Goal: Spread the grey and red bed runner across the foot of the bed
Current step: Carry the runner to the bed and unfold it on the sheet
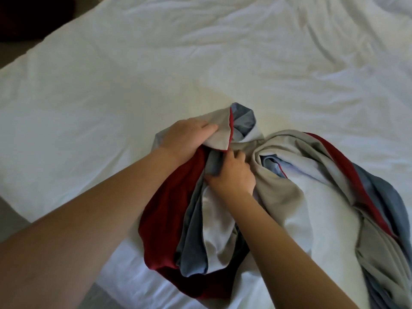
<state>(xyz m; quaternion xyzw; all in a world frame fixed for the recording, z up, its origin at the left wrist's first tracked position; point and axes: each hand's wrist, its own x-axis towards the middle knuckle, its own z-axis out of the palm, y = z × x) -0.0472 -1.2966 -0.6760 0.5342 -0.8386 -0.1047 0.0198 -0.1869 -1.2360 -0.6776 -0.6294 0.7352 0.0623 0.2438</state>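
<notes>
The grey and red bed runner [289, 175] lies bunched in a heap on the white bed [111, 97], near the front edge and right of centre. It shows pale grey, blue-grey and dark red bands. My left hand [187, 137] grips a grey fold with a red edge at the heap's upper left. Just below it, my right hand [234, 172] has its fingers curled into a blue-grey fold in the middle of the heap.
Wrinkled white bedding stretches far to the left, back and right of the heap. The bed's left edge runs diagonally at upper left, with dark floor [20, 16] beyond. The front edge drops off at lower left.
</notes>
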